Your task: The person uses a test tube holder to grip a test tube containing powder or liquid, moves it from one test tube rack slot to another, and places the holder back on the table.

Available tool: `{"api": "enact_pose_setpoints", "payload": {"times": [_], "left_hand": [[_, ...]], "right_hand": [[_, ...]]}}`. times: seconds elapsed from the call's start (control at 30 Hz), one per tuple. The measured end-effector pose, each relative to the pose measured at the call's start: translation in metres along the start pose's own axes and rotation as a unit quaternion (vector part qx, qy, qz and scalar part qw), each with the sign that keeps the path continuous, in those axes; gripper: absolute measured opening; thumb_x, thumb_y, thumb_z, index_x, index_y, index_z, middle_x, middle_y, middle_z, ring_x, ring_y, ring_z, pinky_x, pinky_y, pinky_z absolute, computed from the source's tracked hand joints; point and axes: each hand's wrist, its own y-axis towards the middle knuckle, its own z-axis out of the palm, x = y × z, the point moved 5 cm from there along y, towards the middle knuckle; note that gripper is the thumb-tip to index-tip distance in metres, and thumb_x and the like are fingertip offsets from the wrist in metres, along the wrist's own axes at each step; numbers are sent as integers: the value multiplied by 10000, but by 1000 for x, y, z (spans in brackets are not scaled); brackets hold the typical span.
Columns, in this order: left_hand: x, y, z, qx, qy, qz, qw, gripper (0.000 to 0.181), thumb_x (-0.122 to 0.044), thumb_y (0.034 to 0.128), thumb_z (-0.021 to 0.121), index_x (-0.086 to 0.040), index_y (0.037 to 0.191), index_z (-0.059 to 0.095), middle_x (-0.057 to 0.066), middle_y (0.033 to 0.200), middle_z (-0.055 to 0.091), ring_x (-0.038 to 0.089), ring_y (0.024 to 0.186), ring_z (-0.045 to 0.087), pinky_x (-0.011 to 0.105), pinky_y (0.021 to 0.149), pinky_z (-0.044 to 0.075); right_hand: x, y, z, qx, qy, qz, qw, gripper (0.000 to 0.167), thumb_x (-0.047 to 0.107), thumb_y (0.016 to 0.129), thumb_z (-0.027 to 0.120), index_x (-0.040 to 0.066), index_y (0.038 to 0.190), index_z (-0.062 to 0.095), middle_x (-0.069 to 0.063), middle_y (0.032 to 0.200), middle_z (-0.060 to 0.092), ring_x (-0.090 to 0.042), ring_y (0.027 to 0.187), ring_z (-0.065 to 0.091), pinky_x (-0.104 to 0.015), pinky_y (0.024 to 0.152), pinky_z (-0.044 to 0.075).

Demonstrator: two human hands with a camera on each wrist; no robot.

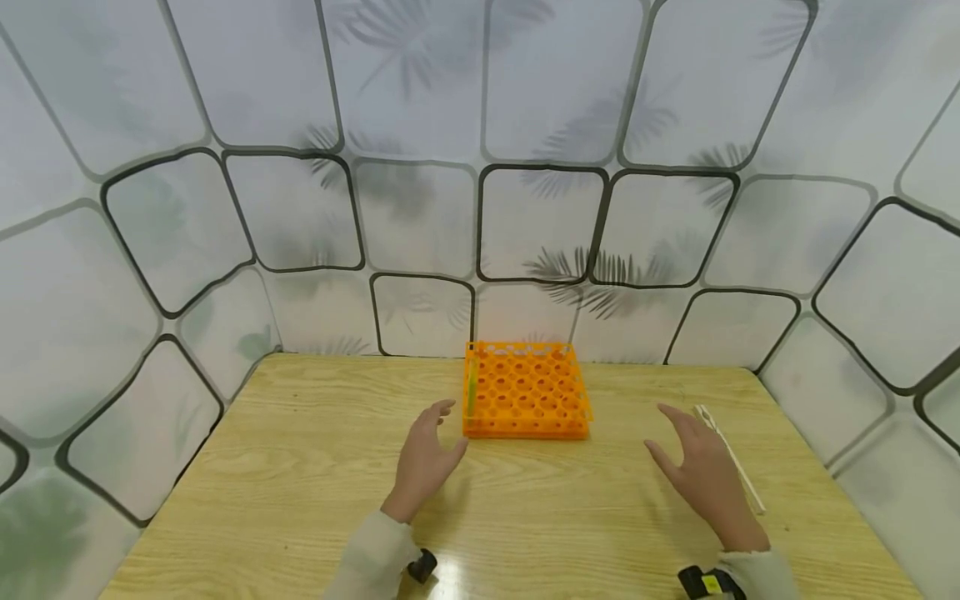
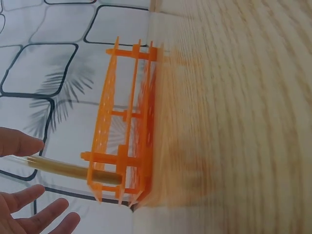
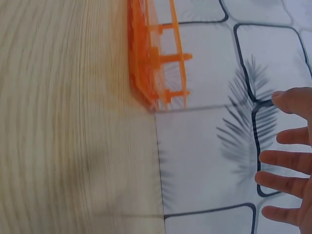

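An orange tube rack (image 1: 528, 429) with rows of round holes stands near the back of the table. One tube (image 1: 472, 387) with yellowish contents is in its left end; the left wrist view shows this tube (image 2: 73, 169) upright in the rack (image 2: 122, 158). My left hand (image 1: 423, 462) is held just left of the rack's front corner, fingers apart, holding nothing. Farther off, to the right of the rack, my right hand (image 1: 705, 475) hovers with its fingers spread and nothing in it. In the right wrist view that hand (image 3: 292, 161) is apart from the rack (image 3: 156, 58).
A thin white stick-like item (image 1: 731, 458) lies on the wooden table (image 1: 300, 500), just right of my right hand. Patterned fabric or panels (image 1: 420, 217) with dark outlines and leaf shapes rise behind the table and at both sides.
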Motion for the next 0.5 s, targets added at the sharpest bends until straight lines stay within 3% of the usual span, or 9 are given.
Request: {"api": "enact_pose_setpoints", "payload": {"times": [0.17,0.33,0.5], "left_hand": [[7,7,8,61,-293,-310,9991,527,-148,808,723,-59,1282,512,165,1185,594,329,1051,572,467,832,501],[12,11,15,72,-619,-640,9960,495,-142,812,719,-51,1257,526,175,1172,592,351,1046,570,476,843,496],[18,13,22,121,-824,-859,9928,467,-134,818,713,-45,1240,534,176,1168,591,348,1043,569,472,866,486]], "right_hand": [[-20,-2,-6,-74,-145,141,9998,535,108,719,765,-23,1198,566,-265,1087,625,-469,1010,569,-596,803,443],[-39,-4,-7,-94,-268,158,9995,477,86,727,753,-43,1157,592,-248,1060,636,-429,943,589,-570,761,456],[-57,-8,-4,159,-384,257,9988,417,116,780,725,-52,1143,605,-250,1075,637,-423,934,595,-551,773,462]]}}
